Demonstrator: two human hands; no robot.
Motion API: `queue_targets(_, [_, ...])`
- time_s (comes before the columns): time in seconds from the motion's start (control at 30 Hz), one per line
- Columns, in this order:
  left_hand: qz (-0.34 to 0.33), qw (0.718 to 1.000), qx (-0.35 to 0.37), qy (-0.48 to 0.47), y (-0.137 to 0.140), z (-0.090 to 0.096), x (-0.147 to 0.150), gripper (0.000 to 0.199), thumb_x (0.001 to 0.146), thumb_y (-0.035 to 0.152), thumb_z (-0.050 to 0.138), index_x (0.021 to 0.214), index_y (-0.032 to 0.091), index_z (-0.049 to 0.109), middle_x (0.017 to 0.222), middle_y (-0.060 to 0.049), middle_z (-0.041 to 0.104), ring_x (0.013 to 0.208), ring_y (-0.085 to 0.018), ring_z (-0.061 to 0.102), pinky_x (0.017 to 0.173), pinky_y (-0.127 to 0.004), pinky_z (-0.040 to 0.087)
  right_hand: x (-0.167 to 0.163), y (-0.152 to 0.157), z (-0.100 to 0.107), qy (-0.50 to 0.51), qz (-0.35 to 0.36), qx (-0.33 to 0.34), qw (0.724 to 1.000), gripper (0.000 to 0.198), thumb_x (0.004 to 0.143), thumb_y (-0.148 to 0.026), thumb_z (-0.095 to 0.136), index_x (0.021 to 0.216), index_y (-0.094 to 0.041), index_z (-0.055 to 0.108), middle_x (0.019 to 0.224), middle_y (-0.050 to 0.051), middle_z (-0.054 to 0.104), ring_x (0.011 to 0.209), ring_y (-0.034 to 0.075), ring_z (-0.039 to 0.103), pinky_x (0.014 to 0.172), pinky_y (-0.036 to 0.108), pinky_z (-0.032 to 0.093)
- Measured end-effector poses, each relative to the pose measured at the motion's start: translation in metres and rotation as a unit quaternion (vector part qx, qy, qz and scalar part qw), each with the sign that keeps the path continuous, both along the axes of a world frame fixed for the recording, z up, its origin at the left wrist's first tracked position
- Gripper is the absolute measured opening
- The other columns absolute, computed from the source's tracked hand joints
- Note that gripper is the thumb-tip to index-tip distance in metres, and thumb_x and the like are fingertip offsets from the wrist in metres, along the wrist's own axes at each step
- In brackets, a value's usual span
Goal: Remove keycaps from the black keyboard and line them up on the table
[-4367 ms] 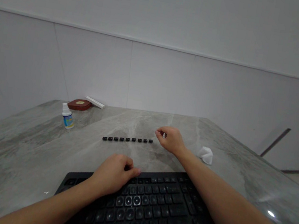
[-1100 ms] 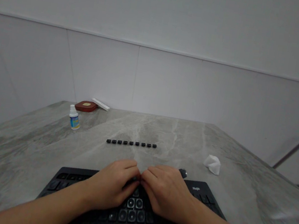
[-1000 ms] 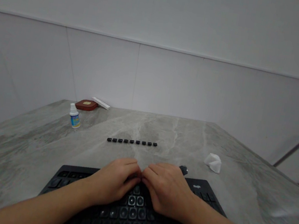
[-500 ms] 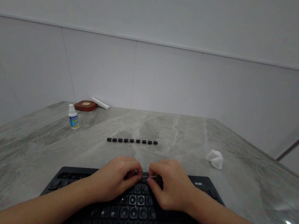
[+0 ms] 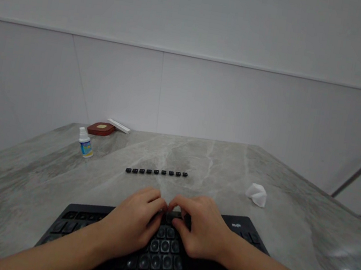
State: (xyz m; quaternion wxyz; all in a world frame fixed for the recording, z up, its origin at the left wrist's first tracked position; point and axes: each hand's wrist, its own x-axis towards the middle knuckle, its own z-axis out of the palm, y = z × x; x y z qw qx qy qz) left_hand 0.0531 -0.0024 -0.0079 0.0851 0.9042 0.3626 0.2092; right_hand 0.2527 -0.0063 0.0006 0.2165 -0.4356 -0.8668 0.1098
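The black keyboard (image 5: 160, 259) lies at the table's (image 5: 216, 168) near side. Left hand (image 5: 136, 217) and right hand (image 5: 198, 227) bend over its top row, fingers curled; whether either pinches anything, I cannot tell. Beyond sit nine small black keys (image 5: 156, 172) in line, a crumpled tissue (image 5: 256, 194) to the right, an upright bottle (image 5: 86, 144) to the left.

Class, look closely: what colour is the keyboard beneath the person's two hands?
The keyboard is black, with a pale logo; the head view shows it best.
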Motion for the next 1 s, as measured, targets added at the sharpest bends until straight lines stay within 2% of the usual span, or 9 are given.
queue_targets(0.13, [-0.005, 1.000, 0.021, -0.018, -0.0047, 0.0028, 0.0022, 0.018, 0.086, 0.009, 0.041, 0.087, 0.017, 0.056, 0.085, -0.005, 0.053, 0.083, -0.019, 0.049, 0.071, -0.031, 0.042, 0.0004, -0.0005, 0.0005, 0.000, 0.011, 0.009, 1.000, 0.022, 0.071, -0.019, 0.055, 0.090, -0.025, 0.065, 0.063, -0.001, 0.063, 0.059, 0.016, 0.058, 0.057, 0.027, 0.034])
queue_targets(0.3, [-0.039, 0.999, 0.009, -0.018, -0.0060, 0.0045, 0.0026, 0.019, 0.083, 0.007, 0.043, 0.090, 0.017, 0.057, 0.087, -0.005, 0.052, 0.085, -0.019, 0.049, 0.072, -0.031, 0.042, 0.0003, -0.0007, -0.0010, 0.004, 0.008, 0.017, 1.000, 0.022, 0.071, -0.019, 0.054, 0.090, -0.023, 0.065, 0.061, 0.000, 0.063, 0.058, 0.017, 0.059, 0.057, 0.027, 0.036])
queue_targets(0.8, [-0.037, 0.999, -0.005, -0.020, -0.0062, 0.0048, 0.0021, 0.016, 0.081, 0.008, 0.045, 0.082, 0.016, 0.058, 0.085, -0.006, 0.053, 0.082, -0.018, 0.050, 0.071, -0.030, 0.044, -0.0017, 0.0046, 0.0002, 0.000, -0.024, 0.015, 1.000, 0.019, 0.075, -0.018, 0.051, 0.082, -0.023, 0.068, 0.059, 0.001, 0.064, 0.056, 0.015, 0.058, 0.056, 0.025, 0.035])
queue_targets(1.0, [-0.043, 0.999, -0.005, -0.030, -0.0062, 0.0047, 0.0023, 0.023, 0.083, 0.007, 0.044, 0.093, 0.017, 0.062, 0.086, -0.006, 0.054, 0.084, -0.018, 0.051, 0.072, -0.031, 0.045, -0.0016, 0.0038, 0.0024, 0.000, -0.031, 0.004, 1.000, 0.021, 0.075, -0.016, 0.051, 0.079, -0.023, 0.070, 0.059, 0.001, 0.065, 0.055, 0.014, 0.058, 0.056, 0.025, 0.035])
